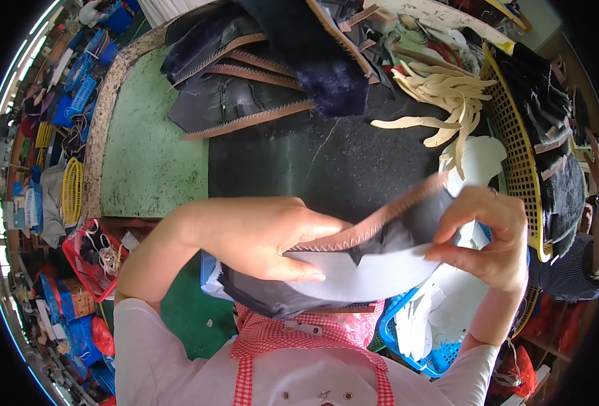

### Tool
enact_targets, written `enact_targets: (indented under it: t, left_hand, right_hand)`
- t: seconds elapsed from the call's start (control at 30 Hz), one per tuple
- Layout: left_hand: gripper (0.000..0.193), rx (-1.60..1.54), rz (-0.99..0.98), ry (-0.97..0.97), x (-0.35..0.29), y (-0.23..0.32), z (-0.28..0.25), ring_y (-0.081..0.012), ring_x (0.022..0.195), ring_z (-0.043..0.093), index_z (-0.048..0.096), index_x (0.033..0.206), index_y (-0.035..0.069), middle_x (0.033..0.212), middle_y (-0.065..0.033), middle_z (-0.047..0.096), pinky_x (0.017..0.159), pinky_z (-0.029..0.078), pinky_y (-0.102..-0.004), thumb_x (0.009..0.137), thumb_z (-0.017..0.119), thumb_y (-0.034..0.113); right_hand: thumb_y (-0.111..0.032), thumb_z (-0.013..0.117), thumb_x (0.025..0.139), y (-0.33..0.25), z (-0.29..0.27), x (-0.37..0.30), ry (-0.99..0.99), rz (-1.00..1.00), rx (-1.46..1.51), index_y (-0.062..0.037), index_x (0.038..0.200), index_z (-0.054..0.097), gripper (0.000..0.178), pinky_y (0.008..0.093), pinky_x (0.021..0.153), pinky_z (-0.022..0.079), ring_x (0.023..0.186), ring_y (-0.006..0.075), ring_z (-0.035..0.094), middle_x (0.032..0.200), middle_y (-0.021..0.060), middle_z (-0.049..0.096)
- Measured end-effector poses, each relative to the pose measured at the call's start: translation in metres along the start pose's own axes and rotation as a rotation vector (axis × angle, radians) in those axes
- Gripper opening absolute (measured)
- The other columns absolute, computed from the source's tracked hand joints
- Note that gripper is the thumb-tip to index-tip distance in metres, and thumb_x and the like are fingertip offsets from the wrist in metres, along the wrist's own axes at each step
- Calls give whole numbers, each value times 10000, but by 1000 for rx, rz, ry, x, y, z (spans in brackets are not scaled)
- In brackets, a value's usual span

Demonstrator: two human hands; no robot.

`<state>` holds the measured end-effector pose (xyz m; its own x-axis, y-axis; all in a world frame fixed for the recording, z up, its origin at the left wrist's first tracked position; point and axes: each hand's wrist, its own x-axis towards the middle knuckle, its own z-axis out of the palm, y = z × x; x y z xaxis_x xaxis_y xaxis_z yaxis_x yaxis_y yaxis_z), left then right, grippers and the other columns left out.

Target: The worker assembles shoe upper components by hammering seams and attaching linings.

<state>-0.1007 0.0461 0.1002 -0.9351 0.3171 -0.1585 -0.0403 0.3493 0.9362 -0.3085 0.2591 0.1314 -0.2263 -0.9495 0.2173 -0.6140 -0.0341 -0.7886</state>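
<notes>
In front of my body I hold a dark leather boot upper (262, 292) with a brown, zigzag-stitched edge strip (343, 239). A white curved stiffener piece (364, 274) lies along it. My left hand (282, 237) is closed on the near left part, thumb on the white piece and fingers behind the upper. At the other end, my right hand (485, 233) pinches the right tip of the white piece and the upper's edge between thumb and fingers. The upper's far side is partly hidden.
Stitched dark uppers (245, 98) pile at the bench's back. Cream strips (441, 98) lie at back right beside a yellow basket (512, 149) of dark pieces. White pieces (418, 325) fill a blue basket (441, 358) at lower right. A red basket (86, 254) stands left.
</notes>
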Motion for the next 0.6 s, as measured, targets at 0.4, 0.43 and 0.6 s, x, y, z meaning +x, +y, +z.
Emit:
enact_targets:
  t: [0.4, 0.43, 0.6]
  left_hand:
    - [414, 30, -119, -241, 19, -8, -12, -317, 625, 647, 628, 1075, -10, 726, -144, 658, 583, 469, -373, 829, 783, 284]
    - [429, 71, -188, -249, 24, 4, -15, -320, 627, 654, 638, 1054, -4, 726, -146, 664, 580, 472, -376, 815, 795, 316]
    - [336, 311, -210, 26, 27, -10, 4, -255, 603, 665, 708, 911, 14, 751, -140, 691, 584, 491, -353, 799, 804, 315]
  right_hand:
    - [-71, 854, 681, 37, 30, 12, -221, -192, -102, -49, 853, 695, 235, 286, 689, 482, 777, 199, 586, 800, 37, 642]
    - [-71, 854, 681, 38, 29, 9, -222, -180, -100, -49, 853, 695, 235, 286, 689, 482, 777, 199, 586, 800, 37, 642]
    - [-64, 793, 771, 24, 29, 3, -395, 449, 351, -25, 922, 687, 189, 284, 645, 499, 715, 129, 648, 772, 47, 665]
